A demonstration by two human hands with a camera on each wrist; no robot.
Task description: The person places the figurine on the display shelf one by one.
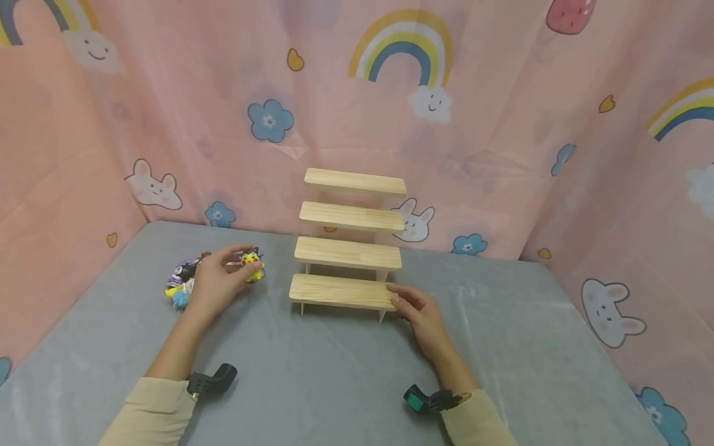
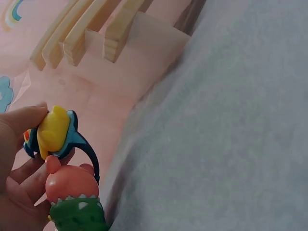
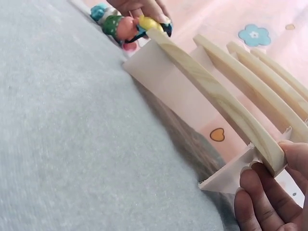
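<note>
My left hand [image 1: 219, 279] pinches a small yellow figurine [image 1: 252, 263] with red cheeks and dark blue trim, between thumb and fingers. Close by that hand in the left wrist view is a toy figure [image 2: 77, 202] with a pink head and green body. A four-step wooden display stand [image 1: 346, 253] stands in front of the curtain, its pale planks on white supports. My right hand [image 1: 419, 317] grips the right end of the lowest plank [image 1: 337, 291]; in the right wrist view the thumb lies on top and the fingers [image 3: 262, 192] curl underneath.
A cluster of several small figurines [image 1: 181, 279] lies on the grey-covered table [image 1: 334, 378], left of the stand and partly hidden by my left hand. Behind hangs a pink patterned curtain [image 1: 474, 148], enclosing the table at the back and sides.
</note>
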